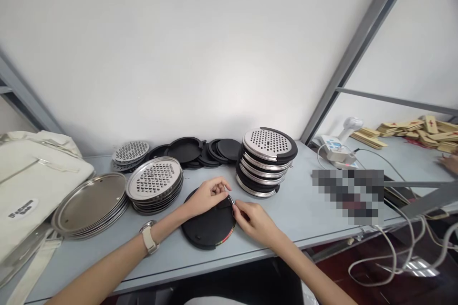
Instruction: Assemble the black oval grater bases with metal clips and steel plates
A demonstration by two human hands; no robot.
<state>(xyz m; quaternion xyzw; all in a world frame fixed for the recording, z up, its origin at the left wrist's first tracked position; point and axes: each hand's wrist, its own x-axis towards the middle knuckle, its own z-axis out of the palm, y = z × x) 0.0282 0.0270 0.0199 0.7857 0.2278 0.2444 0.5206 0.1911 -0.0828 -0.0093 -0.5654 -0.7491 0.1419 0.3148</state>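
A black round disc [205, 228] lies on the table in front of me, with a coloured strip along its lower right edge. My left hand [211, 194] reaches over its top, fingers curled in and thumb pressed at the upper right rim. At that same rim my right hand [255, 223] pinches with thumb and forefinger. Between the two hands shows a small dark, shiny piece [231, 201]; whether it is part of the rim or separate I cannot tell. The fingertips partly hide it.
Left of the disc stand stacked grater plates [155, 181] and plain metal discs [91, 205], beside a white bag [32, 176]. Black round covers [186, 149] lie along the wall. A tall stack of perforated plates [266, 162] rises at right. Cables and another person's hand [450, 162] are farther right.
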